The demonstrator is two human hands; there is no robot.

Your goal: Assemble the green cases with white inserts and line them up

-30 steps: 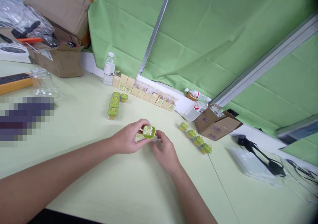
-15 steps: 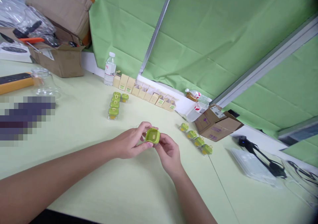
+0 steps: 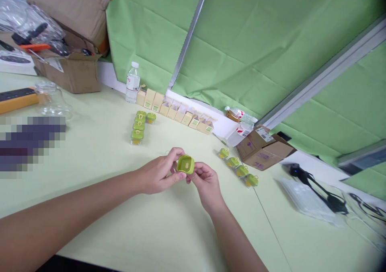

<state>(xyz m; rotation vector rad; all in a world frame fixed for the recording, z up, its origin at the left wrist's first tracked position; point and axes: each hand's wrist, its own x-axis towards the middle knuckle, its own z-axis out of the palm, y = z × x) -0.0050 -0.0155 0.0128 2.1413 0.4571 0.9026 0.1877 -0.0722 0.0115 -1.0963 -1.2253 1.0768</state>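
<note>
Over the middle of the table, my left hand (image 3: 163,173) grips a small green lid (image 3: 186,165) between thumb and fingers. The lid's hollow side is turned up towards me, and a pale spot shows inside. My right hand (image 3: 206,185) pinches at the lid's lower right edge, its thumb and fingertips close together. Whether a small part is between those fingertips I cannot make out. Beyond my left hand stands a cluster of small clear containers with green lids (image 3: 137,134). Several more green-lidded containers (image 3: 242,171) form a slanting row to the right of my hands.
Small beige cartons (image 3: 173,111) line the wall beside an upright water bottle (image 3: 132,83). Bottles (image 3: 237,135) lie by a cardboard box (image 3: 262,149) at right. A glass jar (image 3: 52,99) and an open box (image 3: 74,73) stand left. Cables (image 3: 325,195) and plastic bags (image 3: 304,203) lie right.
The right hand's fingertips have shifted slightly at the lid's lower edge, with more of them showing below it. The lid stays in nearly the same place.
</note>
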